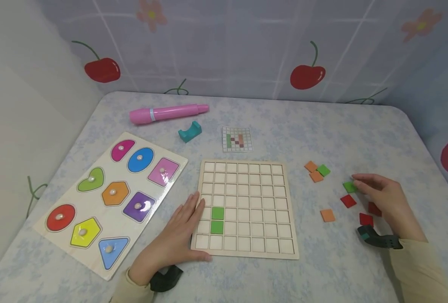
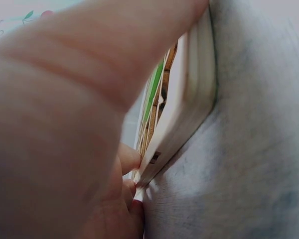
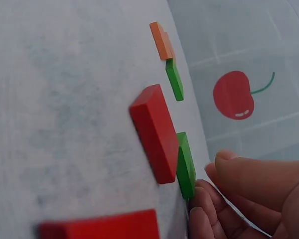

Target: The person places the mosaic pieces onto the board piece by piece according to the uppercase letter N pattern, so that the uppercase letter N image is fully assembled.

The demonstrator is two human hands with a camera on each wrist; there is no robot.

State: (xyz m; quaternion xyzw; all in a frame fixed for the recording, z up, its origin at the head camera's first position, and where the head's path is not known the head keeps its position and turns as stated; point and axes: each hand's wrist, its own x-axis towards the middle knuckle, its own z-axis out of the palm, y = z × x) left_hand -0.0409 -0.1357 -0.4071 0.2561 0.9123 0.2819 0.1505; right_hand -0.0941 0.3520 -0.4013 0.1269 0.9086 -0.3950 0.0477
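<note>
On the left edge of a wooden grid board (image 1: 252, 213) rests my left hand (image 1: 178, 235), its fingers straight along the side and the thumb at the front corner. Two green square tiles (image 1: 217, 220) sit in the board's cells, one above the other. Over on the right, my right hand (image 1: 384, 198) reaches down to a loose green tile (image 3: 186, 167). Its fingertips (image 3: 203, 191) are right at the near end of that tile, which lies on the table, and the thumb is raised off it. Red tiles (image 1: 348, 201) lie beside and under this hand.
Orange tiles (image 1: 316, 176) and another green tile (image 1: 323, 170) lie right of the board. Behind it is a small pattern card (image 1: 237, 139). A knobbed shape puzzle (image 1: 110, 204), a teal curved block (image 1: 190, 132) and a pink pen-shaped object (image 1: 170, 112) occupy the left side.
</note>
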